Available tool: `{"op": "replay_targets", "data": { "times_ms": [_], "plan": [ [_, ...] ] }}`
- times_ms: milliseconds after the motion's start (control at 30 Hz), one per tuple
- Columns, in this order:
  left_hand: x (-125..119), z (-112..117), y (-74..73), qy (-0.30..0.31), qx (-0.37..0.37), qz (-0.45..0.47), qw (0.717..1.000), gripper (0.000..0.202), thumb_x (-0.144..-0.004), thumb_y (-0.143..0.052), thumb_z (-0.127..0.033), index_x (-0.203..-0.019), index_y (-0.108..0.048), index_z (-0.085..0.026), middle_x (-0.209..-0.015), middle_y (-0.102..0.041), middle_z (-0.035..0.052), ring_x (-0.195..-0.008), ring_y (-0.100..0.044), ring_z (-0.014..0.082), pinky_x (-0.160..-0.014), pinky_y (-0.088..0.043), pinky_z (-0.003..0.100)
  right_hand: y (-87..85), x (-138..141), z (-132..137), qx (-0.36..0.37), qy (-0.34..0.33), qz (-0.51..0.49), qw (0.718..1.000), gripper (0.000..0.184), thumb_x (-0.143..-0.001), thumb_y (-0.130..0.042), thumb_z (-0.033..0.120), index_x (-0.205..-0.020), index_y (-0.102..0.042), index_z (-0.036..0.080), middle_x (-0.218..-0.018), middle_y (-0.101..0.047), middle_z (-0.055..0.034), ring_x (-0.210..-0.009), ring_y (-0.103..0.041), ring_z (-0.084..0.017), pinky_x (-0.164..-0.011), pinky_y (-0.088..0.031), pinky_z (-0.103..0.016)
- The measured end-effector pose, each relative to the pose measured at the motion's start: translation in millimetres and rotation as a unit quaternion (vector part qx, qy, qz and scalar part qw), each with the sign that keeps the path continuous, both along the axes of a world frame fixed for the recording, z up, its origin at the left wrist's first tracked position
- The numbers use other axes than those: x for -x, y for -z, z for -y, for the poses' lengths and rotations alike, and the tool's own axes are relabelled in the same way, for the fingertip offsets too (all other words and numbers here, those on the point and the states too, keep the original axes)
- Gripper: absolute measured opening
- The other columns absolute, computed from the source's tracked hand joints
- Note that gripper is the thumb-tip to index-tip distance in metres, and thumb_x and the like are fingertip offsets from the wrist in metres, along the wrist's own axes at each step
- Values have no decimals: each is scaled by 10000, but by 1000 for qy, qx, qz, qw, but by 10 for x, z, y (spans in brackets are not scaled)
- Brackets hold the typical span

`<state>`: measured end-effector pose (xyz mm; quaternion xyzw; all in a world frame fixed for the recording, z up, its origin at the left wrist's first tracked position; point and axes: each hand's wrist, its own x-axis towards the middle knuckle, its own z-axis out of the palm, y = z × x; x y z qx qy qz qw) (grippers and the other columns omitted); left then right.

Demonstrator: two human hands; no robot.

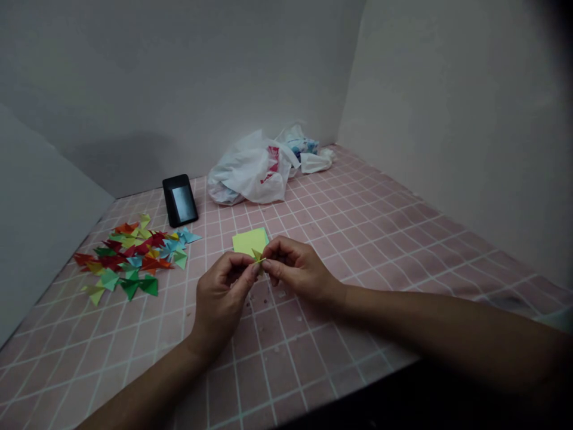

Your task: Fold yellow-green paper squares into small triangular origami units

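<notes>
1. Forearms (152, 382) come in from the near left and near right, the closest things to the camera, and lead to both hands above the worktop (358, 239).
2. Yellow paper (258, 257), small and folded with pointed tips, sits between the hands, just on the near side of the square stack.
3. Left hand (224, 292): fingers pinching the paper's left side, thumb nearest the camera. Right hand (307, 272): thumb and fingers pinching its right side; the tips of the two hands nearly meet.
4. It should handle as very light and thin, stiff along its creases but easy to bend or tear. I judge a gentle pinch on the folded layers best, since the loose points would crumple. Dry paper is unlikely to slip much.
5. Just beyond, the stack (246, 240) lies flat, yellow on top, with a blue-green edge showing at its right. The hands partly cover its near side.
6. Left of the hands, well apart, folded shapes (134, 251) in red, orange, yellow, green and blue lie in a loose, overlapping heap.
7. Behind the heap stands a tilted black device (180, 201) with a pale screen.
8. Far off, crumpled bags (250, 170) lie near the wall (201, 71). Apart from the stack under the fingertips, nothing crowds the hands.
</notes>
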<state>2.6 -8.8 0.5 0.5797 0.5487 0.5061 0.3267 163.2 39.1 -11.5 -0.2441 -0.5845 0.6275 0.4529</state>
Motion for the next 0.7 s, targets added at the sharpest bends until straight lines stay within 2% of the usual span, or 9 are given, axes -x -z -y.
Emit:
{"op": "replay_targets", "data": {
  "times_ms": [267,533,700],
  "plan": [
    [-27,-32,5,3,25,89,996,121,-775,-747,-243,-865,-680,-198,-828,-707,8,-762,-653,144,-707,-532,261,4,0,22,-10,13,-4,1000,82,-845,-664,203,-826,-588,180,-719,-591,38,-582,-546,-68,-556,-441,-224],
    [-16,-31,17,12,8,79,997,87,-788,-735,-220,-851,-679,-196,-830,-680,7,-772,-640,147,-715,-517,266,10,15,15,-8,8,-11,1000,96,-821,-659,183,-818,-564,187,-735,-584,39,-591,-546,-71,-553,-433,-225],
    [-34,-39,16,-3,40,88,995,151,-761,-763,-257,-846,-659,-188,-808,-674,4,-738,-632,146,-684,-508,267,11,-1,5,-17,22,15,1000,110,-817,-676,207,-803,-570,177,-709,-570,39,-606,-550,-82,-569,-437,-232]
  ]
}}
